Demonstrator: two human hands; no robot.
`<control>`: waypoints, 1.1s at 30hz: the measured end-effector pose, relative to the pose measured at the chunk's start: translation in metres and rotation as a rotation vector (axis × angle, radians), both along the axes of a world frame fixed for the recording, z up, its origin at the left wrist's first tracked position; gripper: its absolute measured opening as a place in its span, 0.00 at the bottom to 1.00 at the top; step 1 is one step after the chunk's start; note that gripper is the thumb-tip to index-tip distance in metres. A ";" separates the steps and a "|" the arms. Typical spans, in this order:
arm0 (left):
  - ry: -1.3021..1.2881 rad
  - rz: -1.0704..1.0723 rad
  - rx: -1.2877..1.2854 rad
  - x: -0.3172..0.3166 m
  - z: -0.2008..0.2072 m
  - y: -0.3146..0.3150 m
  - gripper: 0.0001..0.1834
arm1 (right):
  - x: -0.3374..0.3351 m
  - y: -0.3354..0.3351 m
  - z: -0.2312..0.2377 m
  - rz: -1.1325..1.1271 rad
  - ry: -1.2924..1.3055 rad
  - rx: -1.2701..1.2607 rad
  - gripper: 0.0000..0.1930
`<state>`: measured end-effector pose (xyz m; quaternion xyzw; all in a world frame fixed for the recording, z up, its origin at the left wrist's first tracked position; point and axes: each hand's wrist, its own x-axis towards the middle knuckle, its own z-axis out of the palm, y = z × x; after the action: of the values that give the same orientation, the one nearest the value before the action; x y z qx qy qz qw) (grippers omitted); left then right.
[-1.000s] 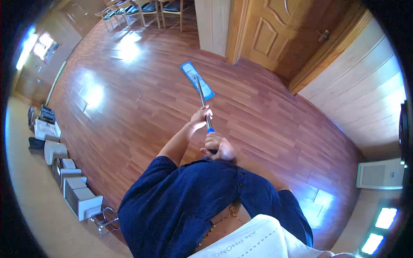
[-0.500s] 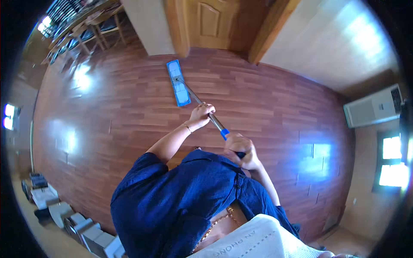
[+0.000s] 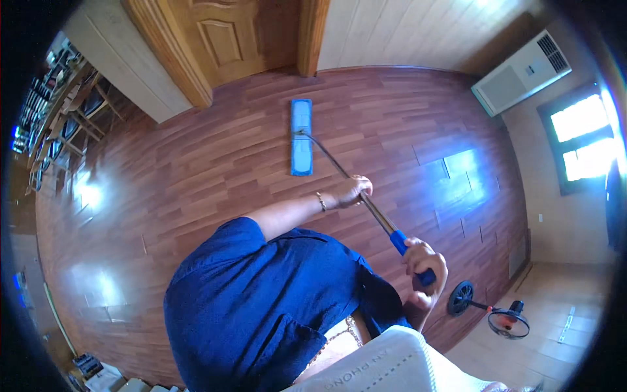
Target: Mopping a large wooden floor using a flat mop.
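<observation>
A flat mop point(image 3: 301, 157) with a long blue rectangular head lies on the reddish-brown wood floor in front of me. Its metal pole runs back toward me and slants to the right. Partway along the pole, my left hand point(image 3: 351, 191) is wrapped round the metal, with a bracelet at the wrist. My right hand point(image 3: 426, 264) closes round the blue grip point(image 3: 398, 242) at the pole's upper end, the dark blue tip showing below the fingers.
A wooden door point(image 3: 225, 42) stands ahead. Tables and chairs point(image 3: 72, 130) line the far left. A white floor-standing air conditioner point(image 3: 521, 72) is at the right wall beside a window point(image 3: 581, 137). A fan with a round base point(image 3: 461, 298) stands at lower right.
Both hands have moved right with the pole, and the mop head has shifted right and turned straighter. My view has swung right, bringing the fan into sight.
</observation>
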<state>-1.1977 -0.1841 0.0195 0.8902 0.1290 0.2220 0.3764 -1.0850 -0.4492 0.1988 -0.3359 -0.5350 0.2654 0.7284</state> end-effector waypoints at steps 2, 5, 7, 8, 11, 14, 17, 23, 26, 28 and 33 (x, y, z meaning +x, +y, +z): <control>-0.066 -0.071 0.146 0.004 -0.012 -0.002 0.07 | -0.017 -0.002 -0.017 -0.082 0.012 0.036 0.29; 0.029 -0.180 -0.057 0.017 -0.030 -0.006 0.08 | -0.040 0.001 -0.037 -0.288 0.018 0.077 0.27; 0.012 -0.304 0.020 0.028 -0.048 -0.006 0.08 | -0.055 0.009 -0.043 -0.506 -0.039 0.115 0.23; 0.000 -0.355 0.058 0.034 -0.057 -0.005 0.10 | -0.052 0.008 -0.050 -0.567 -0.152 0.089 0.22; 0.056 -0.399 0.159 0.054 -0.087 -0.004 0.09 | -0.050 0.007 -0.061 -0.908 -0.593 -0.005 0.20; 0.084 -0.335 0.185 0.069 -0.109 -0.007 0.08 | -0.035 0.016 -0.072 -1.162 -0.884 0.060 0.18; 0.062 -0.269 0.207 0.068 -0.112 0.000 0.07 | -0.015 0.026 -0.085 -1.207 -0.908 0.183 0.20; 0.200 -0.121 0.165 0.053 -0.096 0.007 0.06 | 0.022 0.052 -0.088 -1.111 -0.756 0.365 0.20; 0.223 -0.031 0.158 0.047 -0.098 0.014 0.06 | 0.057 0.064 -0.112 -1.008 -0.649 0.413 0.19; 0.215 -0.004 0.173 0.047 -0.110 0.024 0.06 | 0.079 0.079 -0.129 -0.853 -0.615 0.417 0.19; 0.286 0.312 0.207 0.048 -0.110 0.043 0.08 | 0.123 0.126 -0.149 -0.502 -0.432 0.451 0.16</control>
<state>-1.1501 -0.1412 -0.0900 0.9157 0.2936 0.1613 0.2219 -0.9616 -0.3236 0.0497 -0.3363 -0.6219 -0.1218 0.6966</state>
